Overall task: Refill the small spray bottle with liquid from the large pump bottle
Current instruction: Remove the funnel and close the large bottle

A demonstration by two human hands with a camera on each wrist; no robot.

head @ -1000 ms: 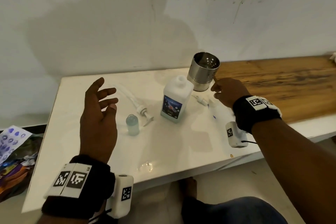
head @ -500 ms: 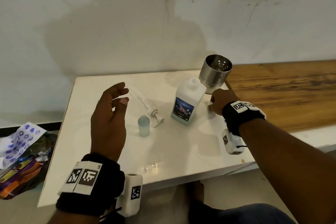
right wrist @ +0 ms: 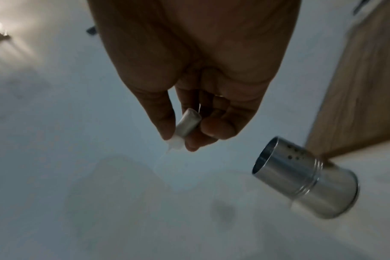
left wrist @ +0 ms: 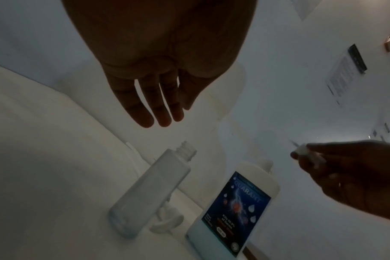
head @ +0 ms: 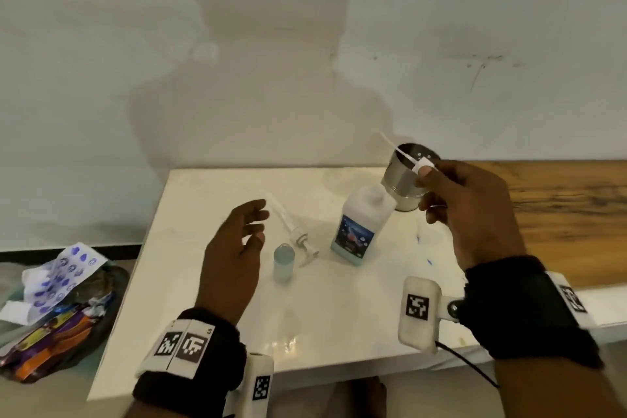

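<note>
The small clear spray bottle (head: pixel 283 261) stands uncapped on the white table (head: pixel 203 299), its threaded neck bare (left wrist: pixel 186 149). The large white bottle (head: pixel 361 226) with a blue label (left wrist: pixel 236 209) stands to its right, and its removed pump head (head: pixel 300 241) lies between them. My left hand (head: pixel 237 248) hovers open just left of the small bottle, fingers relaxed (left wrist: pixel 154 105). My right hand (head: pixel 464 207) is raised above the table and pinches the spray head (right wrist: pixel 187 126), whose thin dip tube (head: pixel 397 146) points up and left.
A steel perforated cup (head: pixel 405 176) stands behind the large bottle, close under my right hand. A wooden surface (head: pixel 559 214) adjoins the table on the right. Wrappers and a printed sheet (head: pixel 54 299) lie on the floor at left. Liquid spots glisten near the table's front edge (head: pixel 288 343).
My right hand picked the spray head up from the table beside the large bottle and lifted it. The left hand stayed hovering near the small bottle.
</note>
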